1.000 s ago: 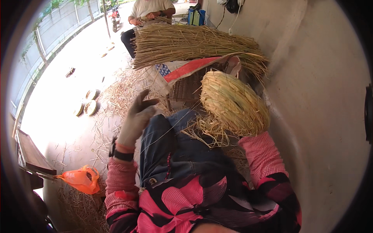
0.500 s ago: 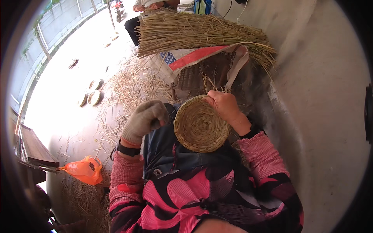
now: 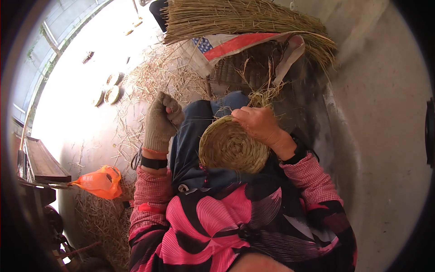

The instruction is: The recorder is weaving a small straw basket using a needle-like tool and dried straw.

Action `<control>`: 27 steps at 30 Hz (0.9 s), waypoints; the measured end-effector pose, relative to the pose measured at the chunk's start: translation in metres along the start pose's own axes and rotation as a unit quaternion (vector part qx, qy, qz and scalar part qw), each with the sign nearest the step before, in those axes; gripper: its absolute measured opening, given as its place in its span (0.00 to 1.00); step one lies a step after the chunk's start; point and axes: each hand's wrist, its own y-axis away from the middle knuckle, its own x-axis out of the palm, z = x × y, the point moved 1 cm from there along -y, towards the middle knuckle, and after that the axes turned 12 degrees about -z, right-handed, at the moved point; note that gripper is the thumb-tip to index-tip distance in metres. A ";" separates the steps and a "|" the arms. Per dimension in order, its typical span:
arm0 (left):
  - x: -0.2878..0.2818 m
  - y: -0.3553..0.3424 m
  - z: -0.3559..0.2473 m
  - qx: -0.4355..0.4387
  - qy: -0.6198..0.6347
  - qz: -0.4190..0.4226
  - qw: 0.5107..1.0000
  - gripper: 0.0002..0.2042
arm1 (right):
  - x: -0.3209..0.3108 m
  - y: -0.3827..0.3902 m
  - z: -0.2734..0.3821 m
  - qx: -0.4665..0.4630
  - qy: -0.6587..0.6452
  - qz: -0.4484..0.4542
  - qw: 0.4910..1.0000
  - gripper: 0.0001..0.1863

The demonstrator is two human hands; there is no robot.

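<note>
A small round woven straw basket (image 3: 234, 147) rests over my lap, its coiled inside facing up and tilted toward me. My right hand (image 3: 258, 124) is closed on its far rim, thumb and fingers pinching the edge. Loose straw strands (image 3: 265, 96) stick out beyond that hand. Left of the basket and apart from it, my left hand (image 3: 164, 115), in a grey-beige knitted glove with bare fingertips, is raised and curled closed. What it holds, if anything, is too small to make out.
Ahead lies a large bundle of straw stalks (image 3: 249, 20) over a white, red and blue sack (image 3: 229, 45). Straw scraps litter the floor. Several small woven pieces (image 3: 112, 94) lie at the left, with an orange plastic bag (image 3: 102, 182) nearer. A wall (image 3: 376, 113) rises on the right.
My left hand has risen and turned upright, a little farther left of the basket. My right hand stays on the rim, and the basket tilts more. The view has dipped downward.
</note>
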 end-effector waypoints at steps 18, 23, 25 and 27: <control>0.001 0.042 0.014 0.094 -0.122 -0.156 0.976 0.14 | 0.000 0.032 0.002 0.158 0.080 -0.018 0.984 0.08; -0.044 0.078 -0.049 0.051 -0.491 -0.341 0.800 0.14 | 0.002 0.029 -0.006 0.170 0.060 0.000 0.984 0.08; -0.104 0.092 -0.072 0.027 -0.813 -0.355 0.461 0.11 | 0.006 0.022 -0.004 0.174 0.060 0.039 0.982 0.09; -0.087 0.091 -0.064 0.160 -0.811 -0.274 0.492 0.09 | 0.009 0.021 -0.006 0.178 0.056 0.045 0.981 0.09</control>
